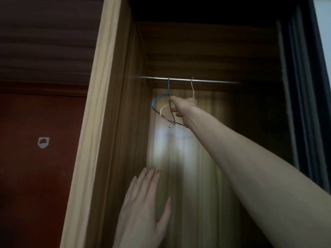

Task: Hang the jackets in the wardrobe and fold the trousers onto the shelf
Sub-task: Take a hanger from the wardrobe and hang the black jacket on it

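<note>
Leftmost, a dark red wall [35,167] carries a small white shield-shaped sticker [43,142], with a ribbed brown surface [44,42] above it. Next comes the pale wooden frame [93,104] of the wardrobe, leaning across the view, and then the wardrobe's inner side wall [130,104]. Low in the opening, the left hand [143,208] is raised with its fingers straight and spread, palm toward the interior, holding nothing. Higher up, a metal rail [188,80] spans the wardrobe, and a blue hanger [155,102] hooks over it, turned nearly edge-on. Just beside it a pale pink hanger [192,86] hooks over the same rail, its lower loop crossing the blue one's frame. The right hand [180,106], at the end of a bare outstretched forearm, has its fingers curled among the hangers' wires; which hanger it grips cannot be told. Behind them the back panel [188,158] shows a bright blurred reflection. At the far right stand dark vertical edges [304,86].
</note>
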